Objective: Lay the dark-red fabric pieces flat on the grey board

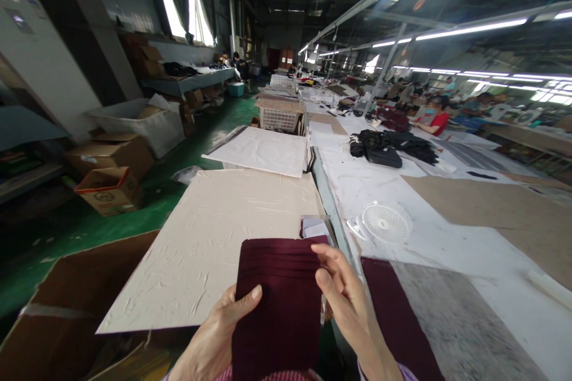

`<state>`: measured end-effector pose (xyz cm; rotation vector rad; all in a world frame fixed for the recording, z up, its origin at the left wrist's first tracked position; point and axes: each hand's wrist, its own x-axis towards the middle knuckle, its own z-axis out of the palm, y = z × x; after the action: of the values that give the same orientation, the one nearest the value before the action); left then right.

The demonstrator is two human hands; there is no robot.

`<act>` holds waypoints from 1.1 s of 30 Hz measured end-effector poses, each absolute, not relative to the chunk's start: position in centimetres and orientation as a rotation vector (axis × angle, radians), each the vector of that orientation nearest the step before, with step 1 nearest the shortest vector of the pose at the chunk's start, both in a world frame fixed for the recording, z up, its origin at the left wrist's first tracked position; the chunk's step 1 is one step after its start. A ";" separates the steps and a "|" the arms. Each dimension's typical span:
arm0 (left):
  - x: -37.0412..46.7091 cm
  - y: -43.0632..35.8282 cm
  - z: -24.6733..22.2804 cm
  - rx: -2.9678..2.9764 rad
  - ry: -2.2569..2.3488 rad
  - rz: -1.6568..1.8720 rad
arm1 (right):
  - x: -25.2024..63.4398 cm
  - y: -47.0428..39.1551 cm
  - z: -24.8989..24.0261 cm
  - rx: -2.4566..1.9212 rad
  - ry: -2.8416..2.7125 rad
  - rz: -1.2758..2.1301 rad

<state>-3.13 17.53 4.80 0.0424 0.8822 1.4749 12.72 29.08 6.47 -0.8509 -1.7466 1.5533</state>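
Observation:
A stack of folded maroon fabric is held upright in front of my body. My left hand grips its left edge, with the thumb lying across the front and the fingers hidden behind. At the upper right corner of the stack, my right hand has its fingers apart and slightly curled, with the index fingertip at the fabric's edge. Behind the stack lies a cream board, and papers rest near its right side.
On the white table at right are a white fan, black items, maroon cloth and a grey sheet. Cardboard boxes stand on the green floor at left. A person in red is farther back.

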 end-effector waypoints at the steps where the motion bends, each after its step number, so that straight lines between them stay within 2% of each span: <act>1: -3.1 17.5 4.7 0.048 0.886 1.472 | 12.7 29.2 6.5 -0.831 -1.744 1.549; 15: -2.8 17.7 5.8 0.023 0.919 1.500 | 11.8 29.1 6.3 -0.769 -1.523 1.886; 26: -2.5 18.1 5.4 0.020 0.818 1.515 | 10.5 28.4 6.6 -0.903 -1.625 1.457; 33: -2.6 18.3 5.1 0.072 0.787 1.516 | 10.4 28.7 6.3 -0.975 -1.664 1.398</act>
<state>-2.65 18.27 5.08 0.0716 0.7868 1.5160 10.38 28.70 6.27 -0.9748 -1.6636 1.3978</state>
